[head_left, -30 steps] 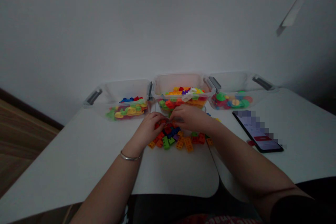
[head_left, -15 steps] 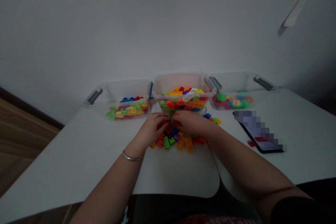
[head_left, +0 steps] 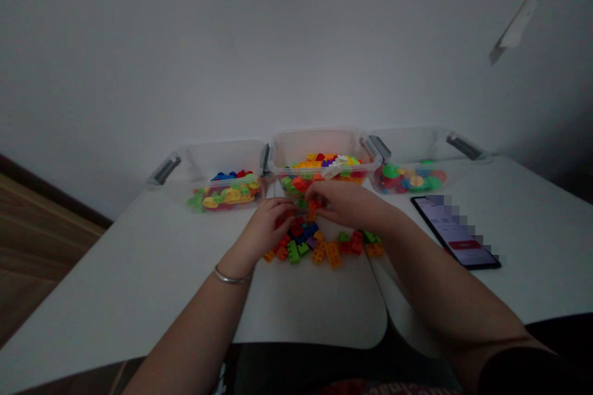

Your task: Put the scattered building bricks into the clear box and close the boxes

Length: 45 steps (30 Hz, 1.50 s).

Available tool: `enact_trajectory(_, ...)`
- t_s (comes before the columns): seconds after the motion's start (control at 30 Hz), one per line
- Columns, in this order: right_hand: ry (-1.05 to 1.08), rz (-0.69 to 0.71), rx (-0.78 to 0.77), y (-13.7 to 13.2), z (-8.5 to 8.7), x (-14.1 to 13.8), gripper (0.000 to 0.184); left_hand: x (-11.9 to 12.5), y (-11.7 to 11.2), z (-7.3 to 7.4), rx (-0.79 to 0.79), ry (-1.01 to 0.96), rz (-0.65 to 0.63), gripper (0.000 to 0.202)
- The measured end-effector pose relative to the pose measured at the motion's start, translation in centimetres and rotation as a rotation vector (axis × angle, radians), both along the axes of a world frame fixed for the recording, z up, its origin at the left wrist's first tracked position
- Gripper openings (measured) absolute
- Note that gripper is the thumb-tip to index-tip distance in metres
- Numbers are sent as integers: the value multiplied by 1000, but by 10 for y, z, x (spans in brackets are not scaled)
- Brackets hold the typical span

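Orange brick [head_left: 312, 215] sat pinched in our right hand [head_left: 345, 202] at the far edge of the pile [head_left: 319, 252], near the middle bin [head_left: 319, 142]. Our left hand [head_left: 263, 227] curled fingers over red bricks [head_left: 296, 228], grip hidden. White tabletop [head_left: 315, 308] stretched from pile to near edge.

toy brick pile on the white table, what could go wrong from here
The right forearm passes close beside an orange brick at the right end of the toy brick pile, so a sideways sweep might knock it away. The smartphone lies flat on that same side, where the forearm could nudge it. The left hand and right hand are close together and might bump, scattering bricks.
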State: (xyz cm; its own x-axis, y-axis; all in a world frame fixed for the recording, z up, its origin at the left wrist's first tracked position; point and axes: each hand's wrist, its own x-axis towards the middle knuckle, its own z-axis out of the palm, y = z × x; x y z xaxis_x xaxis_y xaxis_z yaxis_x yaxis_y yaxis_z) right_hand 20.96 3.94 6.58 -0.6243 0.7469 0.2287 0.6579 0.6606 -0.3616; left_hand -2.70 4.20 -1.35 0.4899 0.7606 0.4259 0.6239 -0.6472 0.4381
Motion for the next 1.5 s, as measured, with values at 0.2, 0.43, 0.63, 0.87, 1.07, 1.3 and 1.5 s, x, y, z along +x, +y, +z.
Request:
enact_trajectory(0.2, 326, -129, 297, 8, 14, 23, 11, -3, 1, -4, -4, -3, 9, 20)
enact_trajectory(0.43, 392, -351, 409, 35, -2, 35, 15, -5, 3, -5, 0, 12, 21, 24)
enact_trajectory(0.63, 218, -356, 402, 35, -6, 33, 27, -4, 4, -9, 7, 13, 22, 26)
enact_trajectory(0.87, -5, -369, 450, 29, -7, 27, 37, -2, 3, -8, 2, 34, 27, 26)
enact_trajectory(1.07, -78, -390, 454, 26, -5, 26, 40, -1, 1, -4, -13, 41, 27, 25)
enact_trajectory(1.3, -37, -392, 400, 26, -5, 26, 38, -2, 2, -6, -10, 38, 23, 26)
enact_trajectory(1.5, 311, -309, 544, 18, 3, 24, 32, -3, 1, -7, -4, 28, 47, 27)
